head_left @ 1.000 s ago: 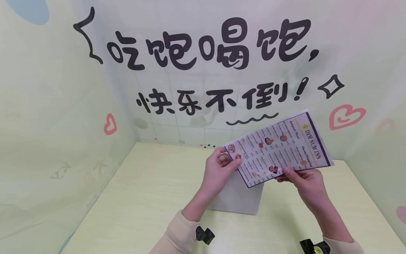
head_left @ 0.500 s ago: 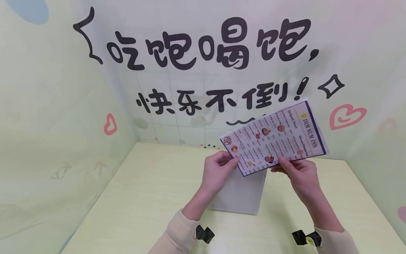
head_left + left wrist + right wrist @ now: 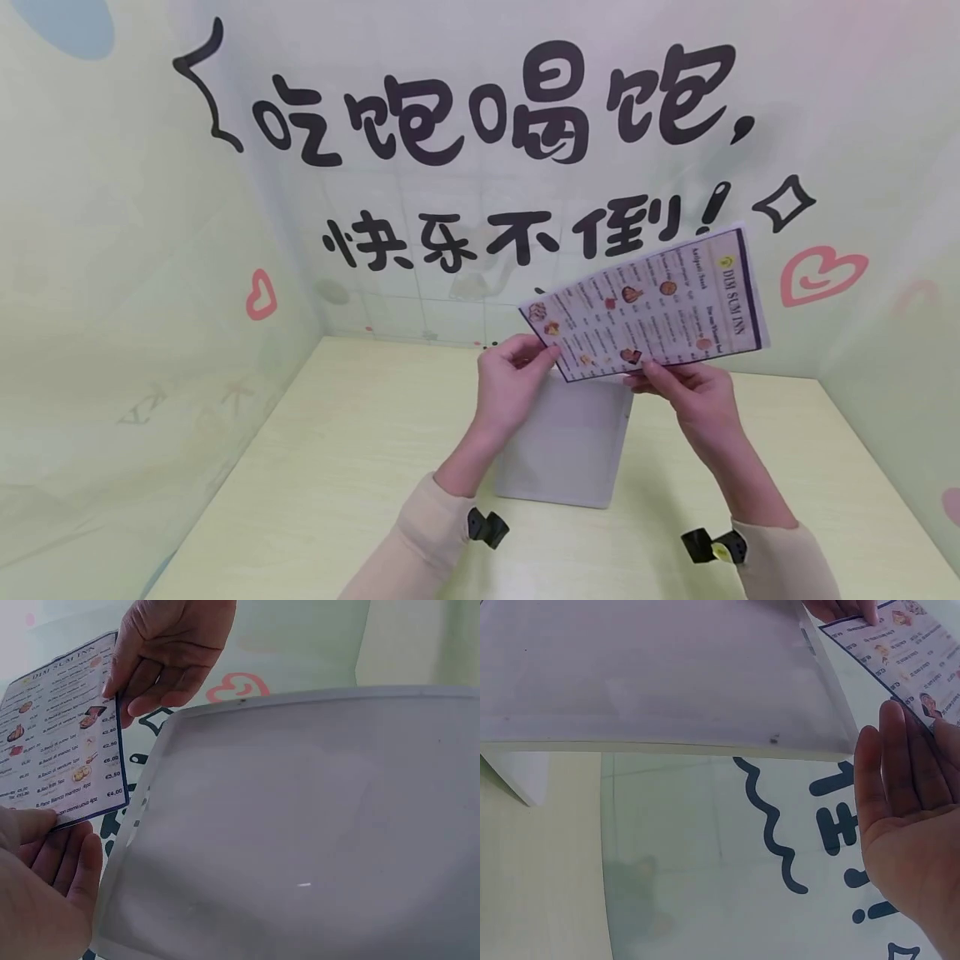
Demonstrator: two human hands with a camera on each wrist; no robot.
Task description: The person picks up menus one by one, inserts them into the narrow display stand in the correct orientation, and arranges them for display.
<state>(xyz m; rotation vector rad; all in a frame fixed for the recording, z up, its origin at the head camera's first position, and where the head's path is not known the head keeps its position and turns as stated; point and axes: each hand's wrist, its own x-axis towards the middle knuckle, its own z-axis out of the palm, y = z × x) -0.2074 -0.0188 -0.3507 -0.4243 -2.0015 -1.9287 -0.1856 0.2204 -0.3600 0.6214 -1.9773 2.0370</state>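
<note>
The menu (image 3: pixel 645 304) is up in the air, over the top end of the board (image 3: pixel 558 450). It tilts, and its big name runs sideways. The left hand (image 3: pixel 513 379) pinches its low corner. The right hand (image 3: pixel 701 404) pinches its long bottom side, near the middle. I can't tell if the menu touches the board. The menu looks thin, and both hands hold it low, so its loose top might flop or bend. If one pinch got weak, the menu could swing down or fall. A bump from a hand could maybe push the board over, as it leans up on the bench (image 3: pixel 322 442). Behind it is the wall (image 3: pixel 420 42) with big black writing.
</note>
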